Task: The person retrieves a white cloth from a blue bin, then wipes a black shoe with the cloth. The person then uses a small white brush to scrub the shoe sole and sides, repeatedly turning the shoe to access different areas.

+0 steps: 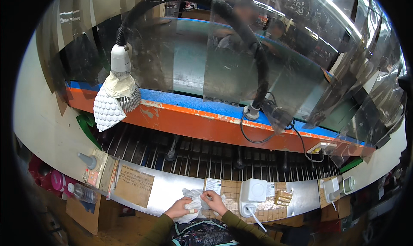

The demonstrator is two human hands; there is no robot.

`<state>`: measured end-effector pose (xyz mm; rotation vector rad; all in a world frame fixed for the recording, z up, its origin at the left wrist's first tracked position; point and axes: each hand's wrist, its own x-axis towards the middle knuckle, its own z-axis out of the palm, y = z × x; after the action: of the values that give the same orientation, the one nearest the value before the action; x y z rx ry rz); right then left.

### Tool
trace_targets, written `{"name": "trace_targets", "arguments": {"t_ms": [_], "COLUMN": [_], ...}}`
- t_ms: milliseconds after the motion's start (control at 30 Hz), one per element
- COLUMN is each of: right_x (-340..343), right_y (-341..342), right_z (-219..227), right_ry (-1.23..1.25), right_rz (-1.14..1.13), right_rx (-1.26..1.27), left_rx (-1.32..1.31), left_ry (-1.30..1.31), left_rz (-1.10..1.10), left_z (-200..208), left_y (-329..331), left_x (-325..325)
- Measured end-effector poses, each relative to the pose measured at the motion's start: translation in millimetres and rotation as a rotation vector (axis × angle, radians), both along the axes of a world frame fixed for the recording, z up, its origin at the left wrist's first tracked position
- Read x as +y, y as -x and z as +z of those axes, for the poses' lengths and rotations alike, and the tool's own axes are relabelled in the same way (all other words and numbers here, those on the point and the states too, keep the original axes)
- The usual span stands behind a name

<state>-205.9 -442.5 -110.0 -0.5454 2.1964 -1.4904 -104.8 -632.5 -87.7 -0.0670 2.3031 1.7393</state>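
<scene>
Low in the middle of the head view, both my hands work at a crumpled white cloth above the metal ledge. My left hand is closed on the cloth's left side, with a pale wrap around one finger. Just to its right, my right hand is pinched, fingertips at the cloth's upper right part. Between the hands is a greyish patch that I cannot make out. Beside my right hand stands a white box-shaped device with a white cable, on a tan gridded board.
A lamp on a black flexible arm hangs at the left. Ahead runs an orange beam above metal rods, with clear plastic sheets behind it. Cardboard lies left on the metal ledge; small gold blocks lie right.
</scene>
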Motion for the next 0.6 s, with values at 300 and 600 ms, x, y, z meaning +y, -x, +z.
{"name": "trace_targets", "arguments": {"t_ms": [300, 600], "right_x": [19, 30], "right_y": [-13, -31], "right_z": [19, 30], "right_ry": [-0.222, -0.199], "right_rz": [0.092, 0.027], "right_rx": [0.308, 0.358], "left_rx": [0.068, 0.158], "left_ry": [0.157, 0.146], "left_rz": [-0.041, 0.069], "left_z": [-3, -4], "left_y": [1, 1], "left_x": [5, 17]}}
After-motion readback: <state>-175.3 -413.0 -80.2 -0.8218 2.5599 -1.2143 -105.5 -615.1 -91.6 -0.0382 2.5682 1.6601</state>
